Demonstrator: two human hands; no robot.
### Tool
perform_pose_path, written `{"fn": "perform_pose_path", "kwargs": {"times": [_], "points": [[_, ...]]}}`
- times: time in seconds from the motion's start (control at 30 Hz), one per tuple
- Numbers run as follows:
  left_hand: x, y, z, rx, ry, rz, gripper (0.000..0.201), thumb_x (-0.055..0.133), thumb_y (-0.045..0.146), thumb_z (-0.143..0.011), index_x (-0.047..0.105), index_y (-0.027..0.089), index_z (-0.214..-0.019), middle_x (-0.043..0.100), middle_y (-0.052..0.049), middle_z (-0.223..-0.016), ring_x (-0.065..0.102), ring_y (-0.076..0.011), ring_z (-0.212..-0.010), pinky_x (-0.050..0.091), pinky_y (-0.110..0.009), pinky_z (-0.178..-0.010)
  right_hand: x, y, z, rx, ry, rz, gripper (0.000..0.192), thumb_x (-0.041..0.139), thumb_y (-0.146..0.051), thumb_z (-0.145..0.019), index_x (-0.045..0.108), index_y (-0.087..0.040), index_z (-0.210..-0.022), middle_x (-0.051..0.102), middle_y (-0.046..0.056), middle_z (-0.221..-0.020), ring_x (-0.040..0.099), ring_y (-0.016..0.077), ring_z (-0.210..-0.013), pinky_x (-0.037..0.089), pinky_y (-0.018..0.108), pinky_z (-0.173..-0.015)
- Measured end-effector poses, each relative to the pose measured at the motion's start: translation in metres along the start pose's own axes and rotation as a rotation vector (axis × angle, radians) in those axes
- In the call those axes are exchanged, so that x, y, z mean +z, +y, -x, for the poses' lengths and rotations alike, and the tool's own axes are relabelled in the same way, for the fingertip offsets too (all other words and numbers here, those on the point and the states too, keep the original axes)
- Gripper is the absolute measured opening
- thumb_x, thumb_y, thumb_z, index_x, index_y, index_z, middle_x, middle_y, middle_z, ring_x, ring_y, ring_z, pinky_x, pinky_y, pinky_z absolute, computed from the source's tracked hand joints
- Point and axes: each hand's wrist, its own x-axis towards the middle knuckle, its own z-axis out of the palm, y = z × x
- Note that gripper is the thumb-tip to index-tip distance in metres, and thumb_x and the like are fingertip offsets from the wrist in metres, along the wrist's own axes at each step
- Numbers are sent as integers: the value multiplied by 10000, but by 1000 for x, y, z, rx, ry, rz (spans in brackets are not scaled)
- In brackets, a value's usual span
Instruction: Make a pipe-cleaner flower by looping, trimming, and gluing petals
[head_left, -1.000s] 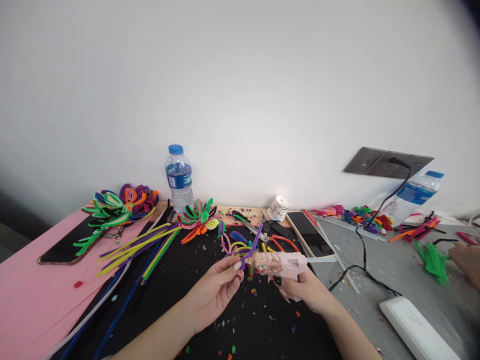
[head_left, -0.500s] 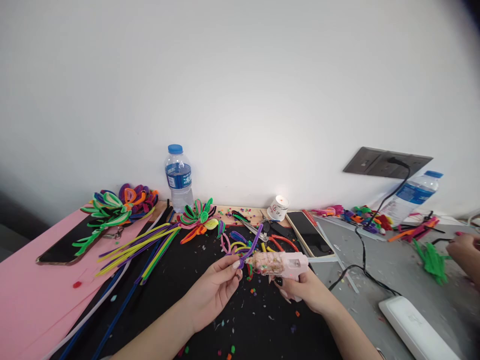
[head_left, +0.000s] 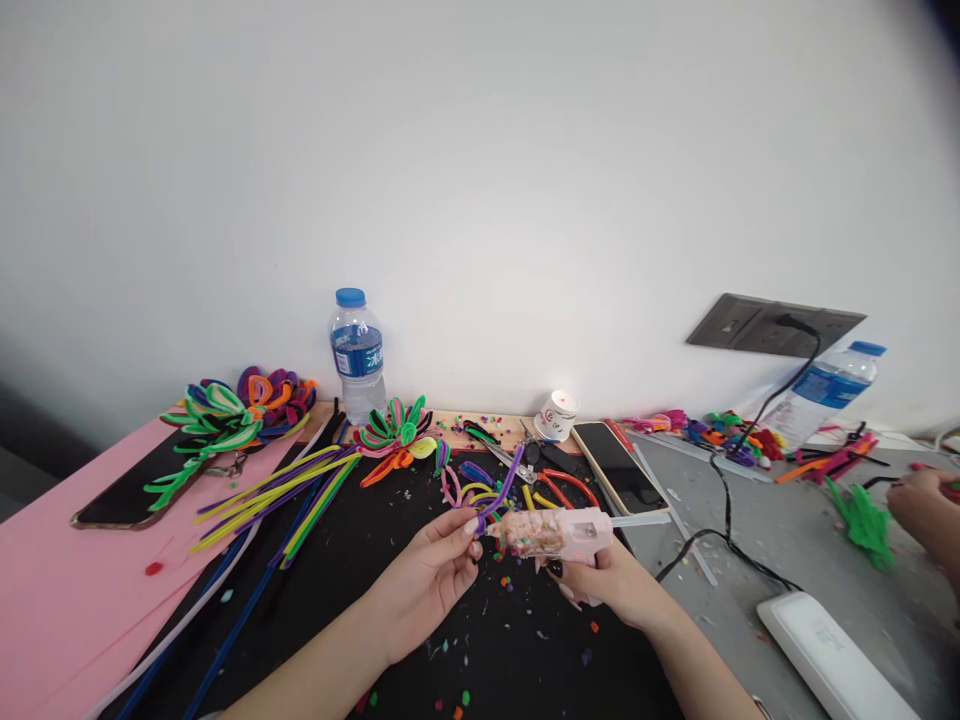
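Between the thumb and fingers of my left hand (head_left: 439,560) is a purple pipe cleaner (head_left: 510,482), its free end sticking up to the right. My right hand (head_left: 600,580) is wrapped round the handle of a pale pink hot glue gun (head_left: 585,532), which lies level with a clear glue stick (head_left: 639,520) out of its back. The gun's nozzle points left, right at the pinched part of the pipe cleaner; whether they touch I cannot tell. Just behind my hands lie bent pipe-cleaner loops (head_left: 455,488) and red-handled pliers (head_left: 566,488).
A water bottle (head_left: 358,360) stands by the wall, near a pipe-cleaner flower (head_left: 405,432) and loose pipe cleaners (head_left: 255,505). To the right are a phone (head_left: 621,465), a paper cup (head_left: 556,415), a black cord (head_left: 727,500) and a white power strip (head_left: 832,650). Another person's hand (head_left: 926,510) is at the far right.
The glue gun has shifted slightly left, with its back end a little higher. My left hand still pinches the purple pipe cleaner, nearly in the same place.
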Motion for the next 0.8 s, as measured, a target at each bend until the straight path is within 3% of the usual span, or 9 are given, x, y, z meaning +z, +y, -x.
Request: {"fn": "perform_pose_path", "kwargs": {"times": [0.33,0.5,0.8], "points": [[0,-1,0,2,-4,-8,118,598,35,-730,623,137,-783,544,-1,-652,552,-57,-566,482,-134,-520,0,1,0,-1,17,28,128,511,-176,-598,484,-150,-721,390,-70,-466,307,52,-413,219,175,-390],[-2,-2,-1,0,-17,-16,121,613,42,-720,622,137,-795,545,2,-658,558,-58,-566,486,-139,-527,0,6,-1,-13,56,-29,212,557,-189,-601,482,-160,-797,371,-79,-475,296,54,-415,213,172,-383],[-1,-3,1,-10,-19,0,121,612,38,-719,623,138,-785,548,6,-660,551,-53,-558,484,-138,-521,1,2,-1,-34,62,15,140,528,-151,-607,482,-159,-739,371,-79,-473,291,54,-427,225,174,-397]]}}
